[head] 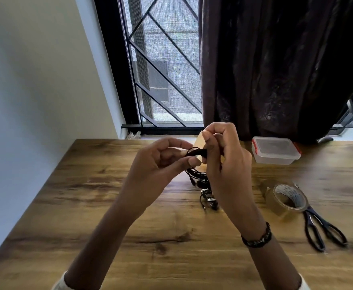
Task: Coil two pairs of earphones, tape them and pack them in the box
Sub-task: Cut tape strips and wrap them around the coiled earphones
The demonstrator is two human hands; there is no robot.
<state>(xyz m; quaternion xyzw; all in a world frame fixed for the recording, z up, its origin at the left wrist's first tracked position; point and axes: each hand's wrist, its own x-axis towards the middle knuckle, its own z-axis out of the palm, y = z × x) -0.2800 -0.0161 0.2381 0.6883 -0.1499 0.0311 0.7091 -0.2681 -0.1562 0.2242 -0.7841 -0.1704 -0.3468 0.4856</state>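
We count two hands, two earphone bundles, one tape roll, one pair of scissors, one lidded box.

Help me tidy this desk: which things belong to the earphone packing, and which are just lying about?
Belongs to the job:
coiled earphones
tape strip
second earphones
tape roll
scissors
plastic box

Just lying about:
dark object by the curtain

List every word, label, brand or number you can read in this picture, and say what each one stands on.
No text can be read anywhere.
Inner core of the clear brown packing tape roll: faint dark printed marks, too blurred to read.
Clear plastic box with red clips: no label visible.
Black-handled scissors: no marking visible.
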